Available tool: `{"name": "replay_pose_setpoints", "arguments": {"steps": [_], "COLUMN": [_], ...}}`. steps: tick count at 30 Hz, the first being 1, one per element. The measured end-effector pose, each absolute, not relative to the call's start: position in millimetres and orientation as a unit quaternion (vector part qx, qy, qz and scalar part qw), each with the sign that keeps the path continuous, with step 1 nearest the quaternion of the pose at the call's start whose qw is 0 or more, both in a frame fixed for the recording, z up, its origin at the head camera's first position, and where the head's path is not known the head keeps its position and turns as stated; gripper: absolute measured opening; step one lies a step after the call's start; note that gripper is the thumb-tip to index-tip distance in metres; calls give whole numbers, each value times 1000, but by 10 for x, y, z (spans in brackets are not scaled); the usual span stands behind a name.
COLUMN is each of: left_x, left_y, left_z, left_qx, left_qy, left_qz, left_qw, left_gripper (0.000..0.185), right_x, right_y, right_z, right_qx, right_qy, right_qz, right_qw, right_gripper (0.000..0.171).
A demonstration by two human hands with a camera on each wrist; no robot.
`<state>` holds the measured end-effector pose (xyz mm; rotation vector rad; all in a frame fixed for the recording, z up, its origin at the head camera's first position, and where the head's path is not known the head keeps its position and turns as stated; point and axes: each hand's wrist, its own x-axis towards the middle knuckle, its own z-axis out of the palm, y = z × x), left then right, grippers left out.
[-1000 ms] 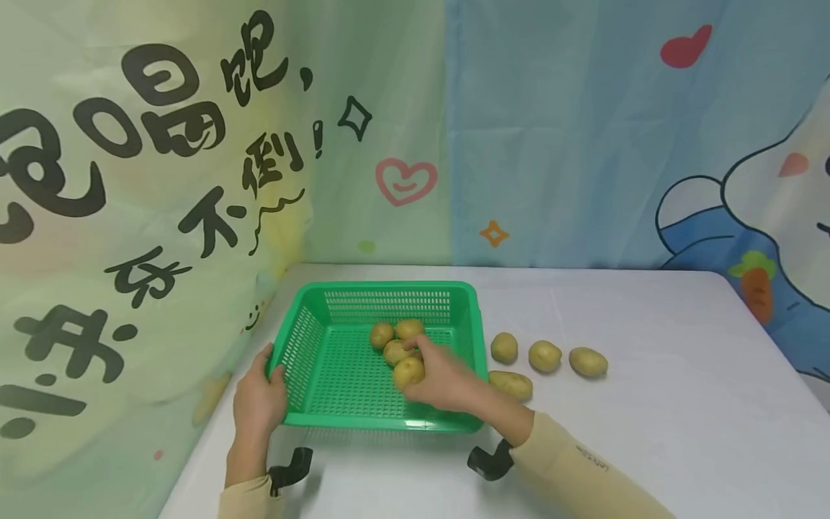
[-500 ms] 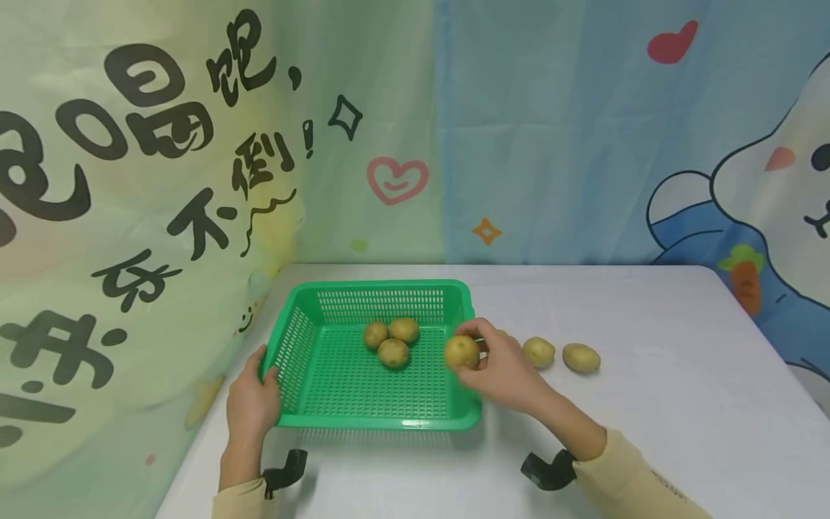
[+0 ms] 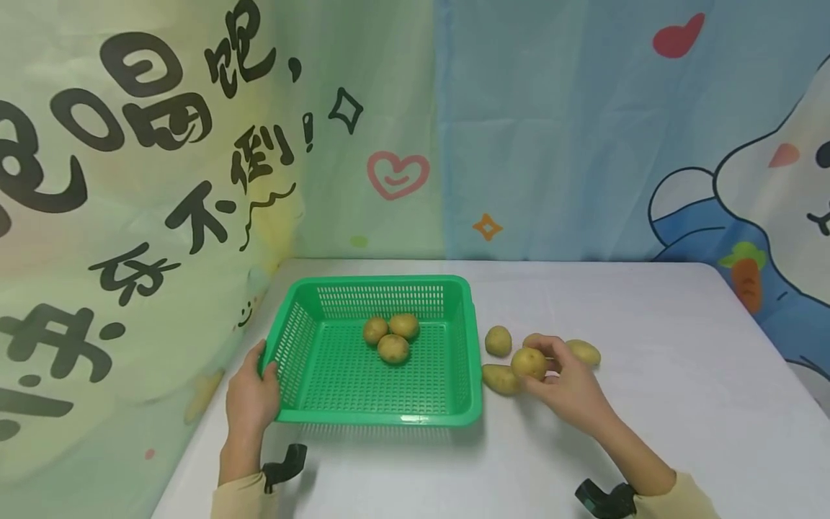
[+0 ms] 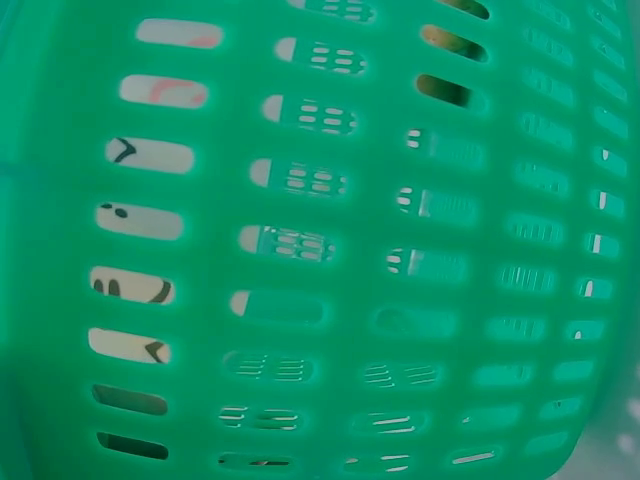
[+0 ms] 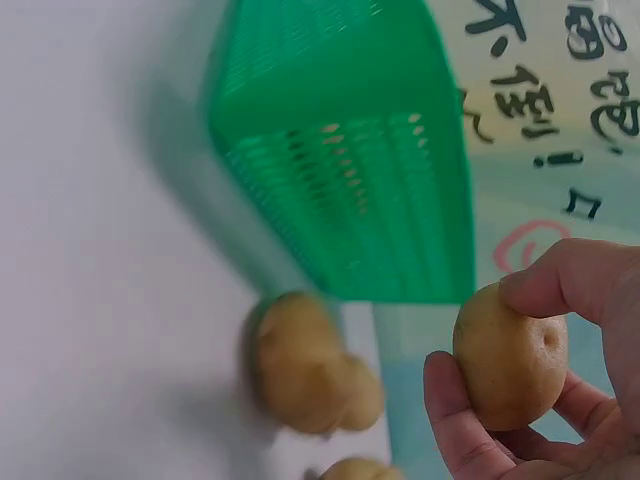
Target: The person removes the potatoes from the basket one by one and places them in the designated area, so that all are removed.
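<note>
Just right of the green basket (image 3: pixel 389 353), above the table (image 3: pixel 648 404), my right hand (image 3: pixel 570 393) pinches a small potato (image 3: pixel 528 362) round its middle — firm, light, dry-skinned, I reckon — while my left hand (image 3: pixel 249 400) grips the basket's left rim.

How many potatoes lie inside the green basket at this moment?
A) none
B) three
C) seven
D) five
B: the head view shows three potatoes clustered on the floor of the green basket, while the right hand holds another potato outside it, over the table, and the left hand grips the basket's left rim.
</note>
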<state>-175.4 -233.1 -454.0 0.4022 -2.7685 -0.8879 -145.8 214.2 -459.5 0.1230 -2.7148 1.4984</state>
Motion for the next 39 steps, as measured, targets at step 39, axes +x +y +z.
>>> {"name": "replay_pose_setpoints", "arguments": {"steps": [39], "left_x": [-1781], "left_y": [-2324], "left_z": [-4537], "left_qx": [145], "left_qy": [-936], "left_qz": [-304], "left_qw": [103], "left_gripper": [46], "right_x": [-1417], "right_y": [2467], "right_z": [-5205], "right_qx": [17], "right_qy": [-934], "right_qz": [352], "right_qw": [59], "right_gripper": [51]}}
